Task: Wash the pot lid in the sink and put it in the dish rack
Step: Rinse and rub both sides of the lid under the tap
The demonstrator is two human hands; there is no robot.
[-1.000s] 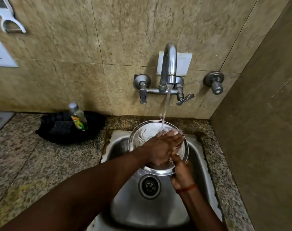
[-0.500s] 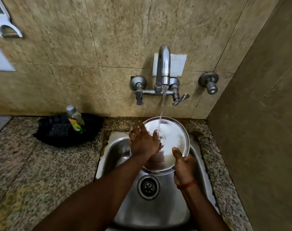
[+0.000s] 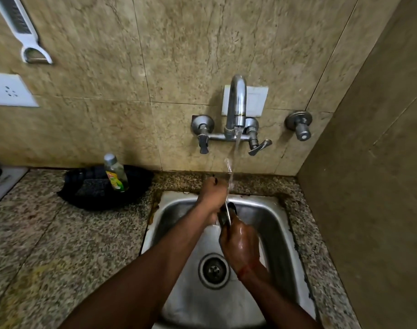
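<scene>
The steel pot lid [image 3: 226,213] stands on edge over the steel sink [image 3: 277,217], so only its thin rim and a sliver of its face show between my hands. My left hand [image 3: 213,194] wraps over its upper edge and left face. From below, my wet right hand [image 3: 240,243] grips the lid's lower edge. Water runs from the tap [image 3: 236,103] down onto the lid's top edge beside my left hand. No dish rack is in view.
A dish soap bottle [image 3: 116,173] stands in a black tray [image 3: 100,191] on the granite counter left of the sink. The drain [image 3: 213,270] lies below my hands. A tiled wall rises close on the right. A socket [image 3: 10,90] and a peeler [image 3: 24,32] are on the back wall.
The lid has turned from face-on to edge-on. My left hand moved from rubbing the lid's face to its upper edge, and my right hand kept hold of the lower rim.
</scene>
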